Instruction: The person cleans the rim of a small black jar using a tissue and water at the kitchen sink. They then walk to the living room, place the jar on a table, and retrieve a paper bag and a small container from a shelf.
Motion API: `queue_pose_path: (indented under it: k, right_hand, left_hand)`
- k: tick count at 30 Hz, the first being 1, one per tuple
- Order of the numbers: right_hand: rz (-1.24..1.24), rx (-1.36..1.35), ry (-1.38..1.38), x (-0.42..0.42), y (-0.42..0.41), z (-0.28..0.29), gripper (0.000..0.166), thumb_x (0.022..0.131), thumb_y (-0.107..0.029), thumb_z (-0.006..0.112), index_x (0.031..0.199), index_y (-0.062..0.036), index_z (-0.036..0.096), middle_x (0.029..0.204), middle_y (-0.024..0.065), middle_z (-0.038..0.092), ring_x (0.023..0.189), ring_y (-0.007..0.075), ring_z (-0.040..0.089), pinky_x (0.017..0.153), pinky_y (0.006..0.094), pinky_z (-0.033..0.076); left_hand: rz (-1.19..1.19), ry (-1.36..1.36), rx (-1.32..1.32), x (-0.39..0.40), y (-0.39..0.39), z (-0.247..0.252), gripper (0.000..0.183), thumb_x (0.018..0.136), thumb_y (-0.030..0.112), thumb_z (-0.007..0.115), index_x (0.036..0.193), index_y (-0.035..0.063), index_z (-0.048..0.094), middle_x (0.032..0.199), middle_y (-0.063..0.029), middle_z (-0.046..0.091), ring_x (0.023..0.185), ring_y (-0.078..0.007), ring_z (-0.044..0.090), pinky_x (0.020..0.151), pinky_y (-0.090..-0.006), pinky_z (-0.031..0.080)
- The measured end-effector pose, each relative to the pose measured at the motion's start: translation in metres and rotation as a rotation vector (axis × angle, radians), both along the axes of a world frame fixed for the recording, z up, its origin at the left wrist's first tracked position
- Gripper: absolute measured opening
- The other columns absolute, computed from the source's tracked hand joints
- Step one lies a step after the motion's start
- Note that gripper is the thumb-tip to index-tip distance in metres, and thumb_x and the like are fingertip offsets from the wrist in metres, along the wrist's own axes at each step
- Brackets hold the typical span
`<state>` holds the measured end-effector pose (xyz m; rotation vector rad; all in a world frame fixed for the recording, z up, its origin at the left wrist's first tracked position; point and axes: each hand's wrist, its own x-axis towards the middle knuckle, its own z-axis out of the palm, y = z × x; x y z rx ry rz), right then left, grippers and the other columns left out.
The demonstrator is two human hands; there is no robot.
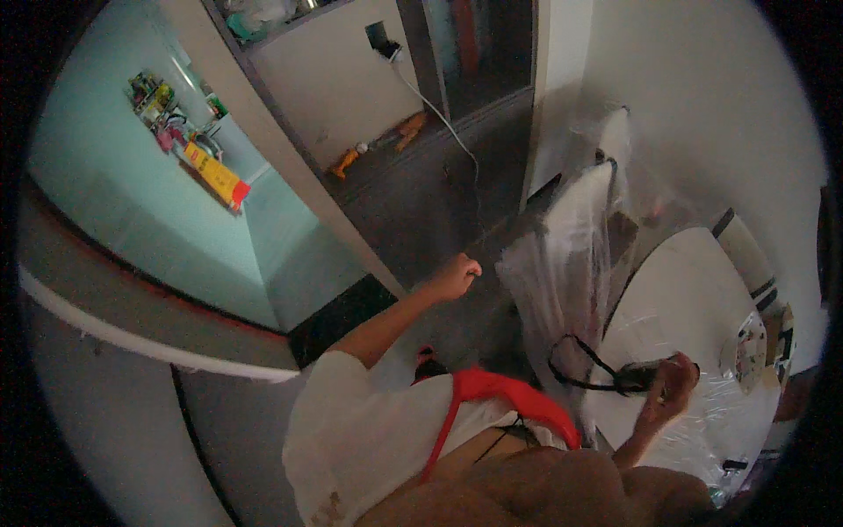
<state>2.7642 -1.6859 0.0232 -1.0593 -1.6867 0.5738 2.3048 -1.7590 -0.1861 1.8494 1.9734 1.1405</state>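
Observation:
My left hand (458, 275) hangs over the dark floor, its fingers curled in and nothing visible in them. On the right, my right hand (675, 388) grips a dark object with a black loop (573, 382), possibly a strap or cord. Blur and my fingers hide what exactly it is. Beneath that hand spreads a white tabletop (665, 290), partly covered in shiny clear plastic film. A round tray (749, 349) with small items lies near its far right edge. A red and white garment (507, 388) is at my waist.
White chairs (579, 197) draped in clear plastic stand beside the table. A white cable (435, 109) runs from the wall socket (383, 43) down to the floor. Orange objects (346, 161) lie along the wall. Through a doorway, a yellow box (214, 174) shows; its frame (276, 132) is close on my left.

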Motion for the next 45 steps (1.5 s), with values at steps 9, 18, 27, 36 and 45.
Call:
queue_pose_path:
  k: [9,18,27,36,45]
  right_hand:
    - [0.518,-0.192,-0.071,-0.244,-0.006,-0.022,0.033,0.078,0.005,0.06,0.11,0.0003,0.055,0.1,0.0097,0.061,0.079,0.0166,0.062,0.074,0.0302,0.05]
    - [0.764,0.027,-0.196,-0.377,0.052,0.039,0.026,0.078,0.005,0.061,0.103,-0.0012,0.057,0.089,0.0074,0.058,0.077,0.0153,0.061,0.069,0.0277,0.049]
    - [0.864,-0.021,0.089,-0.468,0.231,0.1,0.022,0.085,-0.006,0.063,0.106,0.0004,0.059,0.091,0.0044,0.062,0.081,0.0112,0.058,0.072,0.026,0.049]
    - [0.92,0.185,0.35,-0.577,0.433,0.178,0.02,0.088,-0.015,0.064,0.1,-0.0002,0.061,0.088,0.0026,0.062,0.074,0.0085,0.058,0.066,0.0239,0.048]
    - [0.896,0.284,0.384,-0.657,0.512,0.262,0.023,0.087,-0.025,0.063,0.092,-0.0029,0.064,0.076,-0.0002,0.06,0.066,0.0073,0.054,0.059,0.0224,0.045]
  left_hand:
    - [-0.124,0.06,-0.18,-0.117,-0.07,0.021,0.02,0.083,0.018,0.064,0.099,0.0051,0.063,0.084,-0.0114,0.058,0.081,-0.0266,0.059,0.07,-0.0392,0.047]
    - [-0.01,-0.014,-0.265,-0.201,-0.119,0.048,0.022,0.083,0.025,0.066,0.082,0.0026,0.065,0.086,-0.0141,0.058,0.082,-0.0309,0.056,0.072,-0.0404,0.046]
    - [0.26,0.043,-0.43,-0.246,-0.1,0.128,0.024,0.086,0.026,0.064,0.089,0.0022,0.064,0.087,-0.0129,0.058,0.08,-0.0289,0.06,0.071,-0.0389,0.047]
    - [0.453,-0.147,-0.522,-0.281,-0.039,0.142,0.021,0.088,0.024,0.061,0.089,0.0025,0.064,0.093,-0.0134,0.061,0.084,-0.0241,0.062,0.075,-0.0347,0.049]
    - [0.553,-0.375,-0.459,-0.278,0.007,0.166,0.02,0.088,0.022,0.063,0.094,0.0033,0.065,0.09,-0.0068,0.064,0.083,-0.0141,0.06,0.076,-0.0304,0.049]
